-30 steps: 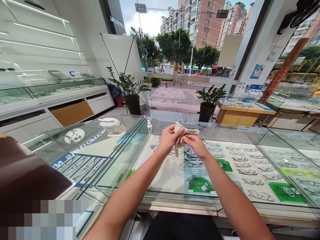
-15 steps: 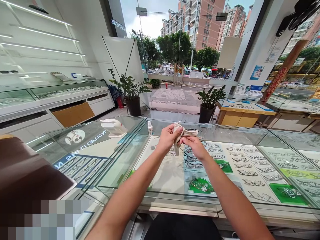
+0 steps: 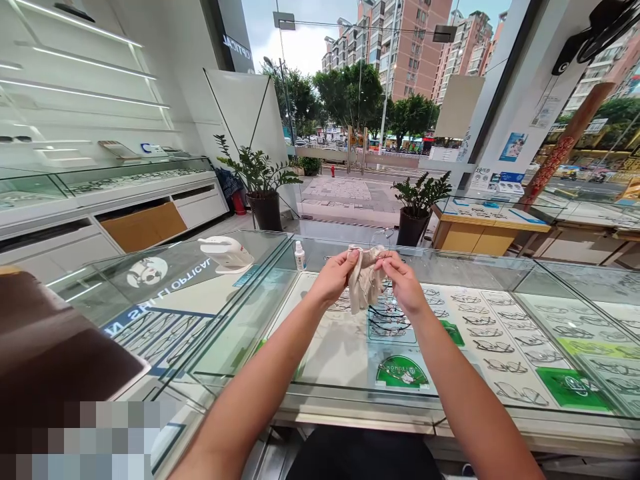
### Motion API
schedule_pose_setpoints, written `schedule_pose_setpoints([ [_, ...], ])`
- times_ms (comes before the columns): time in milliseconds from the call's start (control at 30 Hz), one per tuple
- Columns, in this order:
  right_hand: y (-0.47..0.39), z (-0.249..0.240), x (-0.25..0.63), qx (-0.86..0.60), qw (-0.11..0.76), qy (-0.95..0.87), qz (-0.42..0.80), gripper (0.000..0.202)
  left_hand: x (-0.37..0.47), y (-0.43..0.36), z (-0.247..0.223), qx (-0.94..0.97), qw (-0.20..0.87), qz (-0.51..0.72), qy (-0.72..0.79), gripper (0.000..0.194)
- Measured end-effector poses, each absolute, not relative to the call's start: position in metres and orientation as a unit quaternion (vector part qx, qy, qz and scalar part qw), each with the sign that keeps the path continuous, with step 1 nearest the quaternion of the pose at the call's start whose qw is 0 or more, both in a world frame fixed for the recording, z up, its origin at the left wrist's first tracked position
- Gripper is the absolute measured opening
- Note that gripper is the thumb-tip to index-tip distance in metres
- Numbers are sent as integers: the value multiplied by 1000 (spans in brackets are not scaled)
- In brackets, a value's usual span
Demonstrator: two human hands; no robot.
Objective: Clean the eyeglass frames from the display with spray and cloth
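Observation:
A crumpled beige cloth [image 3: 364,283] hangs between my two hands above the glass display counter. My left hand [image 3: 336,275] pinches its left top edge, thumb uppermost. On the other side, my right hand [image 3: 403,283] is closed with fingertips on the cloth's right upper part. Just beyond my fingers shows the thin rim of a pair of glasses [image 3: 383,235]; how it is held is hidden by the cloth and fingers. Below, rows of eyeglasses [image 3: 387,330] lie under the glass.
A small white spray bottle [image 3: 299,256] stands on the counter left of my hands. Farther left is a white device [image 3: 227,255] on the glass. A dark brown panel [image 3: 65,340] juts in at lower left. Two potted plants [image 3: 265,210] stand beyond the counter.
The cloth was bunched between my hands and now hangs more opened out. My right hand has moved slightly right, away from my left. The glasses' rim shows farther right.

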State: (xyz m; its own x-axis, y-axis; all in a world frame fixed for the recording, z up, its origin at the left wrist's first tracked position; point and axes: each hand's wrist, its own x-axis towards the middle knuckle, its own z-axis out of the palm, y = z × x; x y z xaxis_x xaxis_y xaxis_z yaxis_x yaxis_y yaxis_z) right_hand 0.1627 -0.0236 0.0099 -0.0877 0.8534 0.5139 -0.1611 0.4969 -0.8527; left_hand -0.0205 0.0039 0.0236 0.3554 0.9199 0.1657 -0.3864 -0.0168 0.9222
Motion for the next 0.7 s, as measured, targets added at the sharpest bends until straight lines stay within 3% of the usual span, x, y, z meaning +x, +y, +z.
schedule_pose_setpoints([
  [267,-20,9,159,-281,645,-540,462,28,-11,-1,11,580,651,419,253,58],
  [700,-24,7,151,-273,629,-451,571,34,-5,-4,9,563,682,409,224,56],
])
